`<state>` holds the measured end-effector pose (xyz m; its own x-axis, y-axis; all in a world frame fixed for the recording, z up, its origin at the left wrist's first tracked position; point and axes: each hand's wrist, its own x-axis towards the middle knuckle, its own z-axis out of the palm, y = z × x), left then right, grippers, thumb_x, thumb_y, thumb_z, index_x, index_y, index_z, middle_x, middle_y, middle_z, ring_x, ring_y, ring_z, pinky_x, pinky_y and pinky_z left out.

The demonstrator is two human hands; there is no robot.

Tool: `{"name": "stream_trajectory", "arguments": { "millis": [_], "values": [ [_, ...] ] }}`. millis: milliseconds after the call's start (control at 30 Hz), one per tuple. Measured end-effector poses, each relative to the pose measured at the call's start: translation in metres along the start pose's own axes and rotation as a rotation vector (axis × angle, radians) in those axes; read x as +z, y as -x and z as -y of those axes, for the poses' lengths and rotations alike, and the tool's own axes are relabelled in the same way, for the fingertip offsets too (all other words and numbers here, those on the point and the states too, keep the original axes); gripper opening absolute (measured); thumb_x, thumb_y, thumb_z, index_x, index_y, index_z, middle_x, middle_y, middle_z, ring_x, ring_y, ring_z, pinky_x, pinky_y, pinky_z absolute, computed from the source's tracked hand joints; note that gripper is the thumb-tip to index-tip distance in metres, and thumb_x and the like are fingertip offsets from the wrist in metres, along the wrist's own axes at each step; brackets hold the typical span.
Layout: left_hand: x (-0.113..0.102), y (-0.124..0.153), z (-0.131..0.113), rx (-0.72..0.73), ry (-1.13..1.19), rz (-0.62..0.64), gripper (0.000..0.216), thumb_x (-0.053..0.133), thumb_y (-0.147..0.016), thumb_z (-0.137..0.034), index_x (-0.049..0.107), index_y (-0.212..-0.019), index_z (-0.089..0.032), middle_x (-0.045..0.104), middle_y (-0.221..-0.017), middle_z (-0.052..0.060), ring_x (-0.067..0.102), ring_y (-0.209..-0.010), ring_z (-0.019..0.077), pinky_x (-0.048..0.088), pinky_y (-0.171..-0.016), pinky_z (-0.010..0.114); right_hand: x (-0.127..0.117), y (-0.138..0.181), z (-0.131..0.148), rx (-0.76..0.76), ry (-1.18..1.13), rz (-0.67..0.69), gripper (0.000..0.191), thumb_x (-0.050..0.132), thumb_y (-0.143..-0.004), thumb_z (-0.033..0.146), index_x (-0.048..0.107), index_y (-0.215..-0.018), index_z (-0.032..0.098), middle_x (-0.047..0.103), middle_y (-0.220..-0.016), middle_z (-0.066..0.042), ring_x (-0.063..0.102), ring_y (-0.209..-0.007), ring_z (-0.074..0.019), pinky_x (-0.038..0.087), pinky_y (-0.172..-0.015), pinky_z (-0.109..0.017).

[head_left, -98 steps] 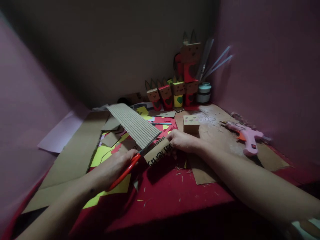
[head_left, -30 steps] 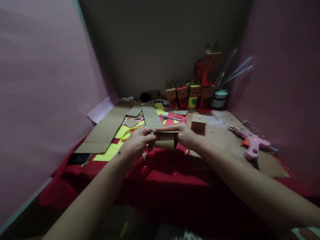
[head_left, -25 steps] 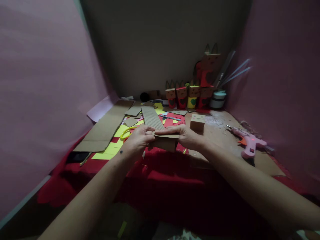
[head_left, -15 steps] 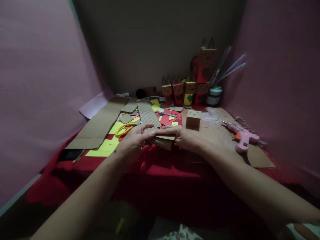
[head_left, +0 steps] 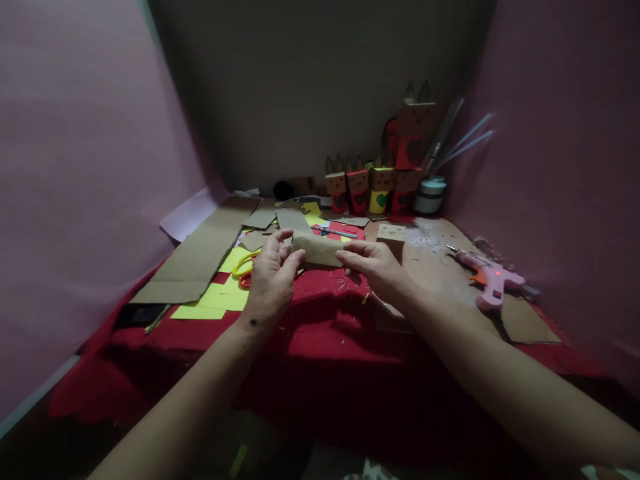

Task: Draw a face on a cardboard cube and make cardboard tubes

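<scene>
A small piece of brown cardboard [head_left: 318, 249] is held up over the front of the table, between my two hands. My left hand [head_left: 276, 270] pinches its left end between thumb and fingers. At the right end, the thumb and fingers of my right hand [head_left: 373, 265] grip it. Beside my left hand lie scissors [head_left: 243, 272] with yellow and orange handles, partly hidden behind it. Just behind my right hand sits a small cardboard box [head_left: 391, 235] with a face drawn on it. A strip of corrugated cardboard [head_left: 293, 220] lies behind the held piece.
Several cardboard-headed figures [head_left: 358, 190] with pointed ears stand at the back. A pink glue gun [head_left: 493, 277] lies at right near a cardboard piece [head_left: 530, 320]. Long cardboard [head_left: 190, 260] and yellow paper [head_left: 200, 311] cover the left. A pale blue jar [head_left: 430, 195] stands back right.
The cardboard piece has been raised and turned, so its broad face now shows. My hands have moved apart to its two ends, uncovering more of the red cloth below.
</scene>
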<state>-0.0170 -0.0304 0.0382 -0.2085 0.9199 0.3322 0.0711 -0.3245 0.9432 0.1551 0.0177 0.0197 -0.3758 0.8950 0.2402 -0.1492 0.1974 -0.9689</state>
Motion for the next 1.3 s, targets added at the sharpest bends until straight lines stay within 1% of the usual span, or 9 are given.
{"name": "stream_trajectory", "arguments": {
  "millis": [133, 267, 467, 633, 767, 1033, 1100, 1233, 1300],
  "values": [
    [0.010, -0.005, 0.008, 0.015, -0.021, 0.043, 0.038, 0.055, -0.084, -0.016, 0.047, -0.121, -0.015, 0.067, -0.087, 0.003, 0.062, -0.074, 0.0136, 0.051, -0.074, 0.027, 0.004, 0.000, -0.006, 0.045, -0.083, 0.000, 0.016, 0.067, -0.077, 0.031, 0.066, -0.070, 0.016, 0.054, -0.045, 0.005, 0.042, -0.037, -0.0069, 0.032, -0.038, -0.021],
    [0.016, -0.014, 0.011, 0.061, -0.144, 0.116, 0.045, 0.052, -0.086, -0.017, 0.045, -0.131, -0.015, 0.066, -0.099, 0.006, 0.062, -0.088, 0.0175, 0.051, -0.079, 0.029, -0.001, -0.004, -0.008, 0.097, -0.173, -0.024, 0.018, 0.065, -0.079, 0.029, 0.071, -0.091, 0.016, 0.058, -0.046, 0.004, 0.047, -0.035, -0.0083, 0.035, -0.035, -0.019],
    [0.016, -0.031, 0.019, 0.129, -0.286, 0.215, 0.052, 0.051, -0.088, -0.020, 0.041, -0.139, -0.018, 0.065, -0.102, 0.007, 0.061, -0.090, 0.0198, 0.049, -0.081, 0.031, -0.007, -0.010, -0.012, 0.081, -0.302, -0.007, 0.034, 0.068, -0.079, 0.027, 0.068, -0.111, 0.018, 0.074, -0.078, -0.004, 0.064, -0.051, -0.0111, 0.048, -0.044, -0.021],
    [0.019, -0.042, 0.016, 0.235, -0.446, 0.316, 0.051, 0.047, -0.089, -0.017, 0.041, -0.140, -0.016, 0.062, -0.119, 0.012, 0.057, -0.112, 0.0240, 0.041, -0.099, 0.038, -0.011, -0.013, -0.017, 0.118, -0.368, -0.076, 0.031, 0.068, -0.078, 0.024, 0.070, -0.109, 0.018, 0.075, -0.083, -0.007, 0.067, -0.055, -0.0128, 0.053, -0.050, -0.024],
    [0.017, -0.052, 0.010, 0.345, -0.469, 0.411, 0.052, 0.049, -0.087, -0.013, 0.043, -0.139, -0.016, 0.054, -0.135, 0.014, 0.052, -0.121, 0.0262, 0.041, -0.099, 0.035, -0.010, -0.013, -0.016, 0.132, -0.456, -0.081, 0.033, 0.070, -0.077, 0.026, 0.070, -0.110, 0.019, 0.075, -0.092, -0.009, 0.072, -0.069, -0.0179, 0.058, -0.062, -0.029],
    [0.009, -0.066, 0.016, 0.209, -0.300, 0.617, 0.059, 0.052, -0.091, -0.022, 0.033, -0.147, -0.023, 0.063, -0.118, 0.010, 0.059, -0.105, 0.0223, 0.043, -0.096, 0.034, -0.014, -0.015, -0.023, 0.076, -0.417, -0.172, 0.027, 0.072, -0.077, 0.025, 0.075, -0.104, 0.021, 0.076, -0.094, -0.007, 0.069, -0.062, -0.0147, 0.057, -0.063, -0.029],
    [0.003, -0.068, 0.015, 0.178, -0.159, 0.543, 0.055, 0.052, -0.092, -0.025, 0.036, -0.144, -0.023, 0.066, -0.105, 0.007, 0.060, -0.097, 0.0194, 0.045, -0.092, 0.032, -0.015, -0.017, -0.025, 0.087, -0.448, -0.173, 0.026, 0.073, -0.076, 0.025, 0.075, -0.102, 0.021, 0.076, -0.089, -0.007, 0.069, -0.062, -0.0153, 0.057, -0.064, -0.030],
    [-0.012, -0.074, 0.018, 0.125, -0.017, 0.180, 0.034, 0.053, -0.092, -0.027, 0.053, -0.125, -0.021, 0.062, -0.077, 0.000, 0.054, -0.071, 0.0126, 0.047, -0.072, 0.024, -0.012, -0.018, -0.025, 0.079, -0.495, -0.182, 0.022, 0.075, -0.075, 0.023, 0.077, -0.097, 0.021, 0.076, -0.088, -0.007, 0.070, -0.069, -0.0179, 0.058, -0.071, -0.034],
    [-0.017, -0.075, 0.023, 0.061, -0.009, 0.190, 0.034, 0.061, -0.087, -0.026, 0.058, -0.120, -0.023, 0.060, -0.079, -0.002, 0.051, -0.065, 0.0103, 0.045, -0.061, 0.021, -0.009, -0.017, -0.025, 0.087, -0.482, -0.173, 0.021, 0.075, -0.075, 0.024, 0.077, -0.096, 0.021, 0.076, -0.088, -0.006, 0.071, -0.072, -0.0189, 0.058, -0.073, -0.036]
  ]
}}
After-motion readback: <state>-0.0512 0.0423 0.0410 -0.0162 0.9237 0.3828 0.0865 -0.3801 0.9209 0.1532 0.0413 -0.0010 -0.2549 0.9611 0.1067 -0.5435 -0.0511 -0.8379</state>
